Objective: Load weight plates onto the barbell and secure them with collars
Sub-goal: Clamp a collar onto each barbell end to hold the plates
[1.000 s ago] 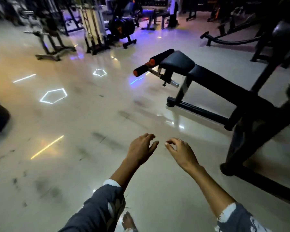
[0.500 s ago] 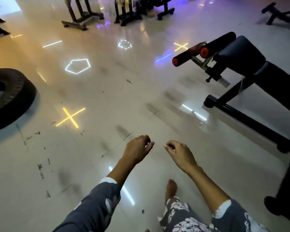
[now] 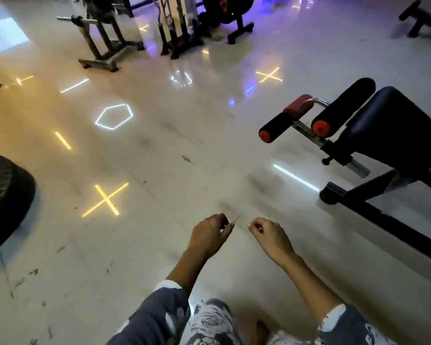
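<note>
My left hand (image 3: 209,235) and my right hand (image 3: 271,236) hang side by side over the glossy floor in the lower middle of the view. Both have their fingers curled in loosely and hold nothing. Far off at the top, a rack (image 3: 227,11) carries dark round weight plates with an orange centre. At the top left, a metal stand (image 3: 102,38) bears a steel bar (image 3: 72,19). No collar is visible.
A black padded bench (image 3: 393,135) with orange-capped foam rollers (image 3: 276,127) stands close on the right, its base rail (image 3: 383,215) running along the floor. A large black tyre (image 3: 5,195) lies at the left edge. Ceiling lights reflect off the pale floor (image 3: 159,155) between them.
The view has tilted downward and moved forward. The bench now sits closer on the right and the tyre has come into view on the left. Both hands have curled in.
</note>
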